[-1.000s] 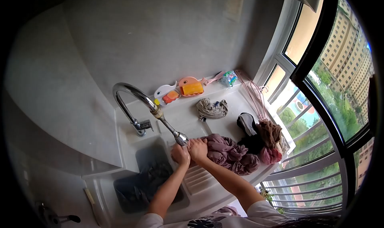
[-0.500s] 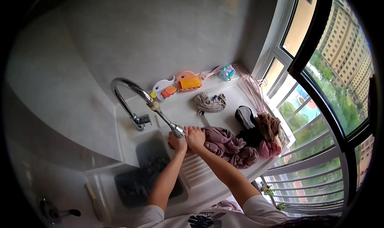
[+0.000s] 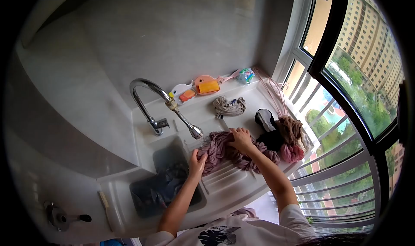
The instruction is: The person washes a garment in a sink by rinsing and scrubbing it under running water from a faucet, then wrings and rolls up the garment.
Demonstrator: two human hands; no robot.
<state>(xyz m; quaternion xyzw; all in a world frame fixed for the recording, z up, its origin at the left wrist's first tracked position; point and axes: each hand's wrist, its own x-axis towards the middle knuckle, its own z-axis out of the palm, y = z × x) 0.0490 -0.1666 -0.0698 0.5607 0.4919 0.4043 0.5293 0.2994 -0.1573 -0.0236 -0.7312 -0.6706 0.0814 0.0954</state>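
Observation:
A wet-looking mauve garment (image 3: 219,149) lies bunched across the ribbed washboard part of the white sink. My left hand (image 3: 197,163) grips its left end, fingers closed on the cloth beside the basin. Further right, my right hand (image 3: 241,139) is closed over the upper part of the same garment; its fingertips are partly hidden in the folds. Just above the cloth's left end hangs the chrome tap's spray head (image 3: 196,131), with what looks like water below it. Dark clothes (image 3: 162,187) soak in the water-filled basin (image 3: 169,149).
Behind my right hand sits a grey-beige bundled cloth (image 3: 229,106). Black, brown and pink clothes (image 3: 290,133) are piled at right. Fish-shaped soap dishes (image 3: 206,82) and pink hangers (image 3: 273,92) line the back ledge. A brush (image 3: 103,203) lies left of the basin.
My hands were together under the spray head. Now they are apart: the right hand has moved right along the garment, and the left lower. The garment is spread further left.

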